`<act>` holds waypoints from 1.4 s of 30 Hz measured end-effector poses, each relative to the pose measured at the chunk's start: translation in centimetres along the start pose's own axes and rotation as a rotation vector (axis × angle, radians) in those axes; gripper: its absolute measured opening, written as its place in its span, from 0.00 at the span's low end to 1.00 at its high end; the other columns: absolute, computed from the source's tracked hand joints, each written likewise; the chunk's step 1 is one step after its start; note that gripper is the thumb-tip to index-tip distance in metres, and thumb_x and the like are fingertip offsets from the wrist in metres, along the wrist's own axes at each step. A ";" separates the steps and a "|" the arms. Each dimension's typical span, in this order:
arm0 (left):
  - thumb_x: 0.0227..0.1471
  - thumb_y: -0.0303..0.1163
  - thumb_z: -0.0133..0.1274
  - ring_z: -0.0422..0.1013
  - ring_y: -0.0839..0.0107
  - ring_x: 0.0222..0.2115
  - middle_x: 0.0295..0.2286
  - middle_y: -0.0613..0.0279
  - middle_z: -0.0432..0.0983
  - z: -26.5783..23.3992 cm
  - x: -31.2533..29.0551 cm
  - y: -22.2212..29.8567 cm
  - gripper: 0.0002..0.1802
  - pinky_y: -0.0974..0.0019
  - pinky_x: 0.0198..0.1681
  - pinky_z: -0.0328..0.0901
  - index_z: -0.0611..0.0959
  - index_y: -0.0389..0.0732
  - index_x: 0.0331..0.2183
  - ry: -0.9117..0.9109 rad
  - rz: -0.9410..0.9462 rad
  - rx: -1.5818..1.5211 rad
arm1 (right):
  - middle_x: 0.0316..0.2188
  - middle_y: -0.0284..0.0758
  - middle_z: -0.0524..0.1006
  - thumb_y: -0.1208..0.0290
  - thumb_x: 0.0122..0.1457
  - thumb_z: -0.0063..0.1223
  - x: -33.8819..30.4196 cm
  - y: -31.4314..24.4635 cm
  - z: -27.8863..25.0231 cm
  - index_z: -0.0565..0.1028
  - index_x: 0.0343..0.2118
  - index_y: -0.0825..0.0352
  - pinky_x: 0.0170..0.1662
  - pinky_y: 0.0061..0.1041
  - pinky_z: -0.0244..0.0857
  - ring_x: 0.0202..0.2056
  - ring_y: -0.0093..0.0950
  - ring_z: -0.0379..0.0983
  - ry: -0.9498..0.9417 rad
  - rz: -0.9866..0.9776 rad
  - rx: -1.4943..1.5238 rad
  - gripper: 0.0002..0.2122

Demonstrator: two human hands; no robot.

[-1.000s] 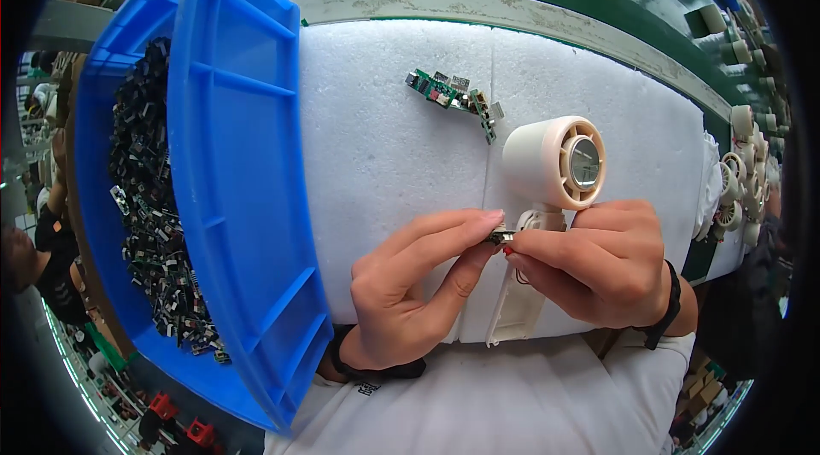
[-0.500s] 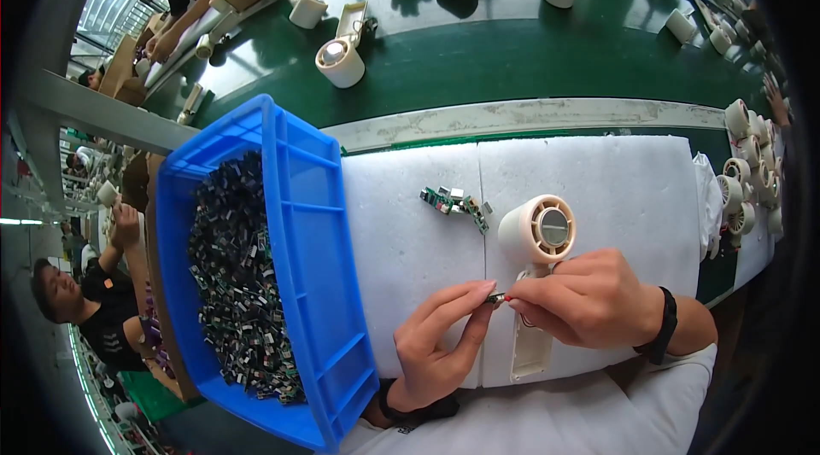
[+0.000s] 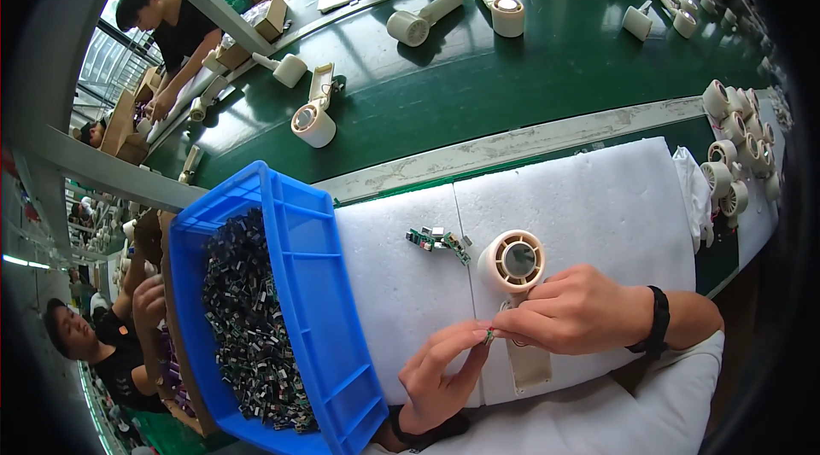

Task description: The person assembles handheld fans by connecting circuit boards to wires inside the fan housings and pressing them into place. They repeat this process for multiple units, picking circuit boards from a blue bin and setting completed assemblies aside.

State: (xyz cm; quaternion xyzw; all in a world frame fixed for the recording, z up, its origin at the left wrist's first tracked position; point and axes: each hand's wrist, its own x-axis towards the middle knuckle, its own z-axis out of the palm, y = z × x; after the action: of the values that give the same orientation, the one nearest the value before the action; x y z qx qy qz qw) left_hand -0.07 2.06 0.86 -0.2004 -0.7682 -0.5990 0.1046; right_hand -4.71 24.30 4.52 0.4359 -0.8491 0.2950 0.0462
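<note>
A small green circuit board (image 3: 489, 337) is pinched between the thumb and fingertips of my left hand (image 3: 440, 372). My right hand (image 3: 568, 314) is closed in a pinch right against it, on thin wires (image 3: 506, 307) that lead from a cream handheld fan. The fan's round head (image 3: 518, 259) lies on the white foam, its grille facing me. Below my right fingers its open handle shell (image 3: 531, 367) shows, partly covered by that hand. Just beyond my hands lies a small cluster of loose circuit boards (image 3: 439, 240).
At my left stands a blue bin (image 3: 312, 284) heaped with small circuit boards (image 3: 252, 327). White foam sheets (image 3: 589, 199) cover my work surface. Beyond runs a green conveyor (image 3: 427, 101) carrying fan parts (image 3: 313, 124). More fan heads (image 3: 733, 148) are piled at right. Co-workers (image 3: 175, 37) sit left and across.
The whole view has shifted and tilted. My hands stay together, and the board between my left fingertips has turned, showing its green side. The red wire end no longer shows between my fingers.
</note>
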 end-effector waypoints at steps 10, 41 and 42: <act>0.49 0.17 0.66 0.81 0.58 0.37 0.39 0.55 0.83 0.6 -1.3 0.5 0.20 0.65 0.45 0.75 0.80 0.37 0.45 0.052 -0.017 0.187 | 0.21 0.28 0.76 0.66 0.60 0.60 0.5 -0.1 -0.9 0.77 0.36 0.60 0.24 0.26 0.70 0.23 0.28 0.77 0.002 0.075 0.169 0.05; 0.57 0.11 0.55 0.77 0.62 0.48 0.48 0.42 0.79 0.4 0.2 0.6 0.17 0.65 0.54 0.72 0.80 0.27 0.49 0.015 -0.319 -0.389 | 0.23 0.28 0.73 0.74 0.52 0.65 0.7 -1.2 -0.5 0.79 0.31 0.61 0.20 0.27 0.65 0.19 0.27 0.72 0.208 0.132 0.099 0.05; 0.57 0.11 0.54 0.77 0.62 0.48 0.49 0.43 0.79 0.5 0.4 0.6 0.17 0.65 0.54 0.72 0.81 0.27 0.49 0.022 -0.313 -0.405 | 0.23 0.28 0.74 0.75 0.51 0.65 0.8 -1.0 -0.4 0.79 0.32 0.61 0.20 0.26 0.65 0.20 0.27 0.72 0.222 0.133 0.100 0.06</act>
State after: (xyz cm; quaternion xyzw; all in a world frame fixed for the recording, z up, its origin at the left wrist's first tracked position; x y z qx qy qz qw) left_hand -0.12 2.73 1.37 -0.0891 -0.6531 -0.7517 -0.0233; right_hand -4.49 23.52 5.59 0.3452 -0.8500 0.3856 0.0983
